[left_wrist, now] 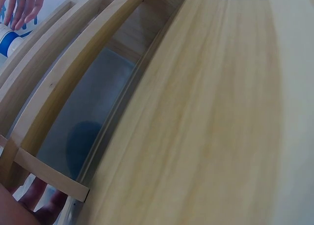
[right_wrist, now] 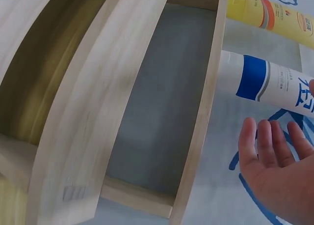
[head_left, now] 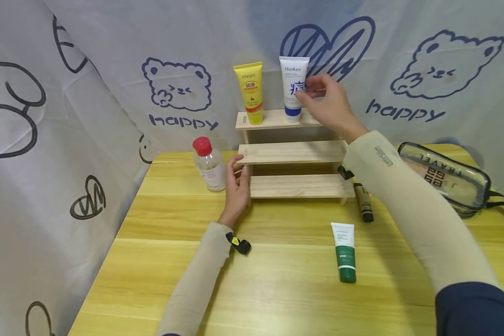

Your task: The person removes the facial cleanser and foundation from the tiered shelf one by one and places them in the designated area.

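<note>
A three-tier wooden shelf [head_left: 294,151] stands on the yellow table [head_left: 277,289]. A yellow tube [head_left: 249,91] and a white tube with a blue band [head_left: 294,86] stand cap-down on its top tier. My right hand [head_left: 308,91] is at the white tube's right side, fingertips at it; in the right wrist view the fingers [right_wrist: 270,141] lie straight beside the white tube [right_wrist: 265,80]. My left hand [head_left: 238,175] grips the shelf's left end at the middle tier, thumb in front.
A clear bottle with a red cap [head_left: 209,164] stands just left of the shelf. A green and white tube [head_left: 345,252] lies in front on the table. A dark slim tube [head_left: 364,203] lies by the shelf's right foot. A clear travel pouch [head_left: 445,179] sits at the right.
</note>
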A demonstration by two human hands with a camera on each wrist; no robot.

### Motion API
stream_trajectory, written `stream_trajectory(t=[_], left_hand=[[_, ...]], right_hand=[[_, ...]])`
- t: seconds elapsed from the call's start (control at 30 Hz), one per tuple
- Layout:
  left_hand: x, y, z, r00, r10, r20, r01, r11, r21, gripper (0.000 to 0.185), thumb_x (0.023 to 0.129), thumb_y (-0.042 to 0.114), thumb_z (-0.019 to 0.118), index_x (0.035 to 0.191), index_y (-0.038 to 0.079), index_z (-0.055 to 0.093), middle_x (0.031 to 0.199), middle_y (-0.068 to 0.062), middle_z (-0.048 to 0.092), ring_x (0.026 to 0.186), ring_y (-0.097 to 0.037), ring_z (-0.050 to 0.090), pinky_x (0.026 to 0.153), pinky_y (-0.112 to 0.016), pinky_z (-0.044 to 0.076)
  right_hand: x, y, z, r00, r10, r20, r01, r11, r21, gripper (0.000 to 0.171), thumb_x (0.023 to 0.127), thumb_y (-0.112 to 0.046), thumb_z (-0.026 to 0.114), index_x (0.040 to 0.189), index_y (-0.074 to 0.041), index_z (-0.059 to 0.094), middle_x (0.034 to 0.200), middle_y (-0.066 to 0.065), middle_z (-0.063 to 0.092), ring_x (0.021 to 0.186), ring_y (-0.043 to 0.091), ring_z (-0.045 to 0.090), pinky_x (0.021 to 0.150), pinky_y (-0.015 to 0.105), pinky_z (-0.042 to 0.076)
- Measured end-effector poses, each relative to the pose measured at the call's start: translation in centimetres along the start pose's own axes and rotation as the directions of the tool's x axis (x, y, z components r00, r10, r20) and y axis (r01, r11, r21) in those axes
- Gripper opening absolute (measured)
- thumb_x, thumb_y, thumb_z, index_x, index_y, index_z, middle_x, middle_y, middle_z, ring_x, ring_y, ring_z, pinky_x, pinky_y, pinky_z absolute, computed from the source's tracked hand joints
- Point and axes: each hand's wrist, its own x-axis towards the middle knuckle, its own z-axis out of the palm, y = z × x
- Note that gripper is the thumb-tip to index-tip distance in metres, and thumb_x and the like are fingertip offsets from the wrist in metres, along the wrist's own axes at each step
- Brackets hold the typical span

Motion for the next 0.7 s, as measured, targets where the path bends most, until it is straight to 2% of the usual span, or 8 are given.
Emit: stream_trajectory(t=[0.17,0.4,0.57,0.7], left_hand=[[-0.09,0.08,-0.03,1.0,0.0,0.008,-0.001,1.0,0.018,0.04,0.118,0.018,0.044,0.158,0.017,0.042,0.143,-0.021,0.054,0.13,-0.035,0.056,0.108,-0.045,0.046],[0.04,0.15,-0.07,1.0,0.003,0.003,-0.003,1.0,0.028,0.04,0.117,0.018,0.045,0.157,0.017,0.042,0.14,-0.019,0.056,0.127,-0.033,0.058,0.104,-0.041,0.048],[-0.02,0.28,-0.18,1.0,0.001,0.01,-0.002,1.0,0.019,0.04,0.118,0.018,0.045,0.158,0.017,0.043,0.142,-0.021,0.054,0.129,-0.035,0.057,0.105,-0.043,0.047],[-0.17,0.15,-0.17,1.0,0.0,0.007,0.0,1.0,0.019,0.041,0.117,0.017,0.046,0.158,0.017,0.043,0.14,-0.021,0.054,0.127,-0.034,0.057,0.103,-0.042,0.047]], right_hand=[[0.68,0.05,0.19,0.999,-0.025,0.029,0.024,0.998,0.051,0.062,0.108,-0.033,0.069,0.162,-0.013,0.048,0.157,0.012,0.06,0.143,0.026,0.058,0.124,0.037,0.045],[0.99,0.12,0.53,0.993,-0.105,0.051,0.103,0.993,0.051,0.058,0.107,-0.025,0.07,0.158,-0.006,0.051,0.156,0.017,0.062,0.144,0.03,0.059,0.127,0.039,0.042],[1.09,-0.12,0.77,0.994,-0.09,0.054,0.086,0.993,0.078,0.057,0.108,-0.022,0.069,0.159,-0.005,0.051,0.155,0.019,0.063,0.141,0.031,0.061,0.125,0.038,0.045],[0.89,-0.14,0.82,0.996,-0.075,0.054,0.072,0.996,0.056,0.056,0.109,-0.022,0.068,0.16,-0.007,0.05,0.157,0.017,0.063,0.142,0.03,0.06,0.125,0.038,0.044]])
